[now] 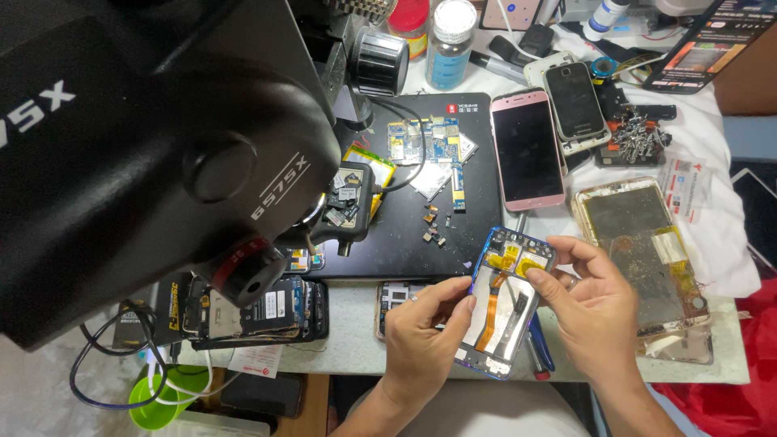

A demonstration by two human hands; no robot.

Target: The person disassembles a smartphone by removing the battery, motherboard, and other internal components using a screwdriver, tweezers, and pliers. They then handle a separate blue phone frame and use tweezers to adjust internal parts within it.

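An opened phone frame [503, 301] with a blue rim, yellow tape patches and an orange flex cable is held above the table's front edge. My left hand [425, 340] grips its left side, the thumb resting near the middle. My right hand [595, 311] holds its right side, with the thumb pressing on the yellow patch near the top. A blue-handled tool [541, 346] lies under the frame by my right hand.
A large black microscope head [154, 154] fills the left. On the black mat [405, 235] lie a blue circuit board [422, 139] and small parts. A pink phone [528, 150], a dark phone [575, 99], a gutted gold phone [643, 243] and bottles [449, 32] stand behind.
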